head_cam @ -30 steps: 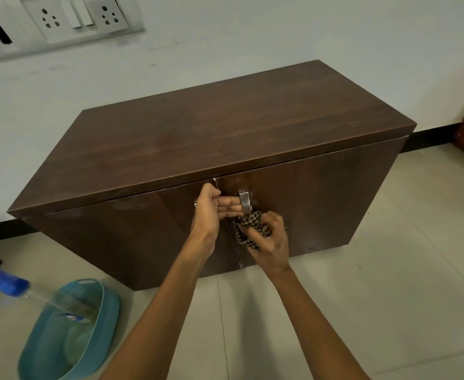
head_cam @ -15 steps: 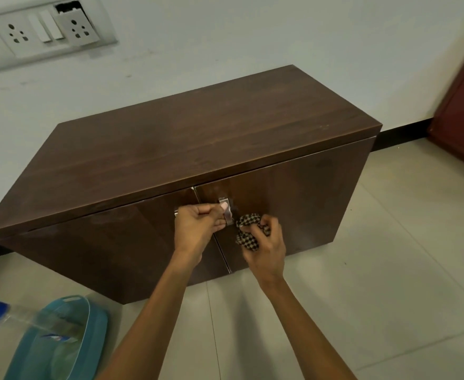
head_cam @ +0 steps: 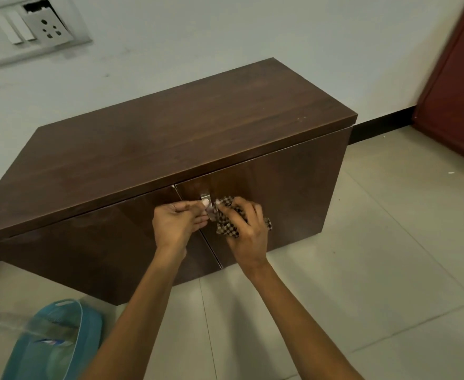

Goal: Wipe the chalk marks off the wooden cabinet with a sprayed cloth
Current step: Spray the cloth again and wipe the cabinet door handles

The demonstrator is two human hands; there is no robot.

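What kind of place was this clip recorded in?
Probably a room in a home: a low wooden cabinet stands on a tiled floor against a plain white wall with a socket-and-switch panel.

Basin point(head_cam: 92, 333) left of cabinet point(head_cam: 198, 127) (holding bottle point(head_cam: 14, 323)).

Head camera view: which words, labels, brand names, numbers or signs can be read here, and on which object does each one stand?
No text can be read in this view.
Spray bottle label: red and blue print, too blurred to read.
Socket panel: no lettering visible.
Cabinet, metal handle, checked cloth: no words or numbers.
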